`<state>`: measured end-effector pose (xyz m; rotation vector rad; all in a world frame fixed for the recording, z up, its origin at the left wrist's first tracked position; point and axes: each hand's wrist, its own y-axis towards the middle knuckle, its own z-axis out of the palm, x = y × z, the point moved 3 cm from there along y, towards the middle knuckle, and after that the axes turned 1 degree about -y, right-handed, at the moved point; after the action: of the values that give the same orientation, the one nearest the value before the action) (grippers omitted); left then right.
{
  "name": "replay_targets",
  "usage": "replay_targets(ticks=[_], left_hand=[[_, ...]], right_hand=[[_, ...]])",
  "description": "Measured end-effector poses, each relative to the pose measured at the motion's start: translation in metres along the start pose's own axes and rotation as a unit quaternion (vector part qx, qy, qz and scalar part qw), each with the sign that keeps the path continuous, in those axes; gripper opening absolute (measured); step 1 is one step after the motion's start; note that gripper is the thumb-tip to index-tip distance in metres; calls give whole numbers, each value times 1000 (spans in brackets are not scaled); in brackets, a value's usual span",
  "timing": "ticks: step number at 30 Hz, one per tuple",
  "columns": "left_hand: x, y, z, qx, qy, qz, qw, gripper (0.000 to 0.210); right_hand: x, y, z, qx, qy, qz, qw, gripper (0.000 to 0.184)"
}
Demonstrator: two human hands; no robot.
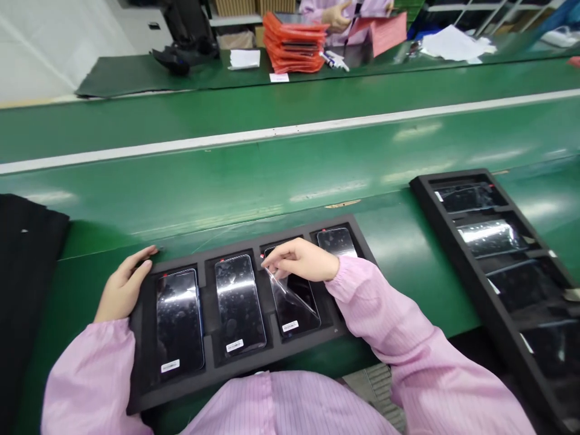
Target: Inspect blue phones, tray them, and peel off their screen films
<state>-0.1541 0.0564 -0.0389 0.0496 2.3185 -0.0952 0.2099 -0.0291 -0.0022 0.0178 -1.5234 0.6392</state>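
Note:
A black foam tray (212,370) lies in front of me, with several phones in its slots, each with a small red tab or a white barcode label showing. My right hand (296,260) pinches the corner of a clear protective film (292,294), which is lifted at an angle off the third phone from the left (284,307). Part of that phone is hidden beneath the hand and film. At the tray's far left corner is my left hand (123,287), fingers stretched out and thumb apart, resting against the edge. Nearest to it is the leftmost phone (180,320).
Another black tray (457,266) holding film-covered devices stands to the right. Black foam pieces (27,290) are stacked at the left. Beyond a green ledge with a white strip (272,133), a co-worker's hand (336,18) is near red pouches (294,45) and papers.

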Motion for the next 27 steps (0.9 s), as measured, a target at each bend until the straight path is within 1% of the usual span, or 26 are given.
replay_targets(ticks=[2,5,11,15,17,19,20,22,23,24,27], left_hand=[[-1,-1,0,-3,0,-9,1000,53],[1,-1,-1,-4,-1,-12,1000,51],[9,1,-2,12,17,12,1000,53],[9,1,-2,28,50,40,998,57],[7,0,-2,38,73,55,995,59],[6,-1,-2,45,87,66,993,62],[6,-1,-2,47,90,71,992,64],[5,-1,-2,49,88,79,992,66],[5,-1,-1,49,85,82,992,67],[5,-1,-1,49,81,84,992,68],[5,-1,-1,46,74,86,993,68]], right_hand=[[-6,4,0,-9,43,43,998,29],[-8,5,-1,-9,91,77,993,30],[-4,1,0,-1,126,76,989,29],[-3,1,-3,-3,110,71,991,29],[-2,0,-6,-12,68,64,996,28],[2,-1,-10,-27,-12,26,999,23],[4,-2,-12,-35,-58,-2,998,24],[8,-6,-15,-42,-147,-64,986,42],[9,-8,-17,-35,-186,-89,978,49],[10,-9,-18,-22,-222,-109,969,50],[14,-14,-24,17,-315,-146,938,31]])
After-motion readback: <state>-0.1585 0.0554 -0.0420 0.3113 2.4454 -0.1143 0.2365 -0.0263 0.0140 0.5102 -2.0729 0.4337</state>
